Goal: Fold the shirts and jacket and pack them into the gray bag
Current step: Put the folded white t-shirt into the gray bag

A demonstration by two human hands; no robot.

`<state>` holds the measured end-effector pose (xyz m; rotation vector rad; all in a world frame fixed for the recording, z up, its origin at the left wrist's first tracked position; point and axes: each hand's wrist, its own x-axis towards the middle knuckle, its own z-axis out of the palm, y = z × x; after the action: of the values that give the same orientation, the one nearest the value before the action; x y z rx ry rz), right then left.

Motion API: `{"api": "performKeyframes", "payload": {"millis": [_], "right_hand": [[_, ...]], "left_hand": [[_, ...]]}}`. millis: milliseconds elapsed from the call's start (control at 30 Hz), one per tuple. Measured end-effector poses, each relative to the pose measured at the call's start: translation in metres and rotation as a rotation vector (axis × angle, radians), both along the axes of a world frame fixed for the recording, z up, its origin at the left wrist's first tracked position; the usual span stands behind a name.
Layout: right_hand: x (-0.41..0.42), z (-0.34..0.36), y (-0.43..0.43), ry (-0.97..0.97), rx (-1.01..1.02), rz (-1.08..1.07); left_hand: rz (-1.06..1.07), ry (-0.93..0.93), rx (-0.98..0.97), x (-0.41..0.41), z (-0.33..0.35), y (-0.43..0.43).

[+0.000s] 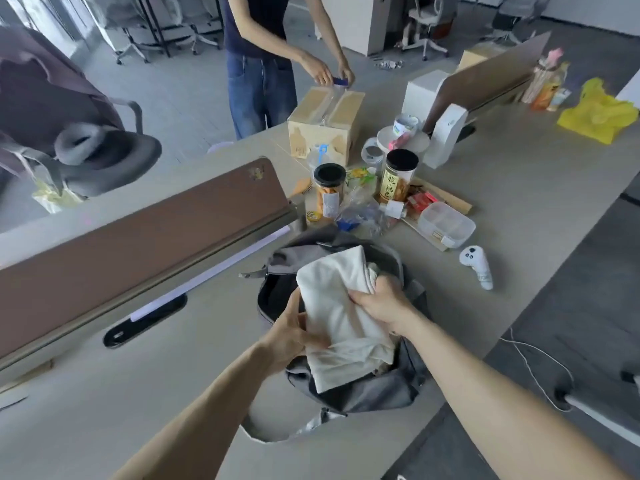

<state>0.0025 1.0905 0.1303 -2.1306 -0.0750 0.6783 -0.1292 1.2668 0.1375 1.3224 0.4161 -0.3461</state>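
Over the open gray fabric bag [363, 393], both hands grip a folded white cotton shirt [343, 306], left hand [294, 329] and right hand [382, 303] best pushing it down flat, corners tucked.

A folded white shirt [341, 306] lies across the open gray bag [367, 393] on the table.

left hand [292, 336], right hand [382, 303], both gripping shirt [337, 296]
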Motion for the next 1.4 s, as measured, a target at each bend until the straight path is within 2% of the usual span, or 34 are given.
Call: {"api": "performKeyframes", "payload": {"millis": [100, 267, 400, 467, 567, 800, 933, 1033, 1167, 1233, 1300, 1400], "right_hand": [[0.007, -0.021, -0.006, 0.060, -0.091, 0.161], [0.016, -0.052, 0.001, 0.155, -0.059, 0.304], [0.016, -0.071, 0.005, 0.065, -0.275, 0.449], [0.014, -0.077, 0.007, 0.024, -0.299, 0.471], [0.014, -0.079, 0.011, -0.008, -0.241, 0.448], [0.026, -0.085, -0.002, -0.050, -0.205, 0.383], [0.038, -0.086, -0.021, -0.107, -0.150, 0.311], [0.038, -0.085, -0.028, -0.202, -0.118, 0.292], [0.036, -0.069, -0.032, -0.353, 0.031, 0.228], [0.042, -0.064, -0.034, -0.346, 0.048, 0.204], [0.049, -0.070, -0.036, -0.313, -0.041, 0.221], [0.055, -0.084, -0.036, -0.276, -0.300, 0.378]], "left_hand": [[0.082, 0.061, 0.020, -0.001, -0.033, -0.019], [0.264, 0.150, 0.163, -0.010, -0.068, -0.035], [0.304, 0.266, 0.346, -0.003, -0.090, -0.047], [0.253, 0.353, 0.424, 0.001, -0.093, -0.054], [0.272, 0.295, 0.478, 0.004, -0.097, -0.054], [0.271, 0.133, 0.394, 0.012, -0.098, -0.057], [0.341, 0.078, 0.176, 0.019, -0.098, -0.073], [0.352, 0.084, 0.193, 0.027, -0.102, -0.082], [0.379, -0.118, 0.064, 0.024, -0.087, -0.082], [0.364, -0.188, 0.004, 0.024, -0.081, -0.082], [0.360, -0.106, 0.018, 0.029, -0.089, -0.085], [0.332, 0.140, 0.190, 0.042, -0.113, -0.087]]}}
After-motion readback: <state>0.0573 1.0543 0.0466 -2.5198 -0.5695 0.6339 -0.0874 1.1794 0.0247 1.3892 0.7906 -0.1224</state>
